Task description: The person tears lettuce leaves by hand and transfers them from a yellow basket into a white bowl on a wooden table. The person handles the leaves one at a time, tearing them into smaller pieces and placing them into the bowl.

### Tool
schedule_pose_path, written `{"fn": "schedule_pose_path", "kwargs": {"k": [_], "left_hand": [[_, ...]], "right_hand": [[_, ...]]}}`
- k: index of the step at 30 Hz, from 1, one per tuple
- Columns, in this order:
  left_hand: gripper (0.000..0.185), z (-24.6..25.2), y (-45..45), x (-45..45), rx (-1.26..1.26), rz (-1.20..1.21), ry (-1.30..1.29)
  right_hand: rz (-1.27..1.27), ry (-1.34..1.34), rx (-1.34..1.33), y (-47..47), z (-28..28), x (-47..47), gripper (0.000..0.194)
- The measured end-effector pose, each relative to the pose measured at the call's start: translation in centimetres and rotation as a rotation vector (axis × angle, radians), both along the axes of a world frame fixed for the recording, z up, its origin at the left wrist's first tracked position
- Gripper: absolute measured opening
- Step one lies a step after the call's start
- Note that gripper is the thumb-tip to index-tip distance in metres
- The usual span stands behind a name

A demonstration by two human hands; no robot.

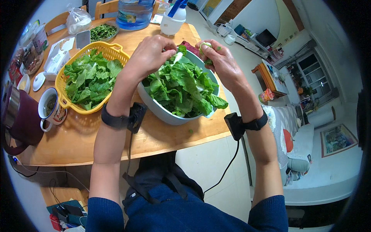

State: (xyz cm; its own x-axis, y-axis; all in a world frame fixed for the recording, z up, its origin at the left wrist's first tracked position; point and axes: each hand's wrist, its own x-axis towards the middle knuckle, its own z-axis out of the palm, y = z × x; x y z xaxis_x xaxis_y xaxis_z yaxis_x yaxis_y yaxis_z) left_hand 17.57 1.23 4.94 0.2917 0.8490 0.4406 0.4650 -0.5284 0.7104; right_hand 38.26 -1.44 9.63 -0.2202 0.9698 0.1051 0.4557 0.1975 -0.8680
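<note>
A pale blue-grey basin point(171, 118) on the wooden table is heaped with torn leafy greens point(185, 84). Over its far left rim, my left hand point(155, 53) has its fingers curled and its thumb beside a pale leaf stem. Whether it grips that stem is hidden. Beyond the basin's far right rim, my right hand point(216, 56) is closed around a piece of leafy green point(206, 45), whose pale stalk shows between thumb and fingers. More leaves point(89, 81) fill a yellow plastic colander point(78, 108), left of the basin and beside my left forearm.
An enamel mug point(59, 114) and a dark red kettle point(24, 119) stand on the left. At the back are a plate of cut greens point(103, 32), a large water bottle point(134, 17) and a white spray bottle point(173, 21). Cables hang from both wrist devices. The wooden table point(162, 142) ends before my waist.
</note>
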Motion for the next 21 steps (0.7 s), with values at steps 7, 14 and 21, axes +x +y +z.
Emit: {"fn": "schedule_pose_path", "kwargs": {"k": [7,14,21], "left_hand": [[0.048,0.4,-0.9,0.9,0.286,-0.356,-0.246],[0.031,1.7,-1.6,0.2,0.086,-0.562,-0.404],[0.01,2.1,-1.7,-3.3,0.283,-0.258,-0.306]], "right_hand": [[0.207,0.08,-0.103,0.1,0.9,-1.6,0.029],[0.356,0.286,-0.163,-0.7,1.9,-2.6,0.054],[0.33,0.132,-0.179,-0.9,1.3,-0.6,0.05]]}}
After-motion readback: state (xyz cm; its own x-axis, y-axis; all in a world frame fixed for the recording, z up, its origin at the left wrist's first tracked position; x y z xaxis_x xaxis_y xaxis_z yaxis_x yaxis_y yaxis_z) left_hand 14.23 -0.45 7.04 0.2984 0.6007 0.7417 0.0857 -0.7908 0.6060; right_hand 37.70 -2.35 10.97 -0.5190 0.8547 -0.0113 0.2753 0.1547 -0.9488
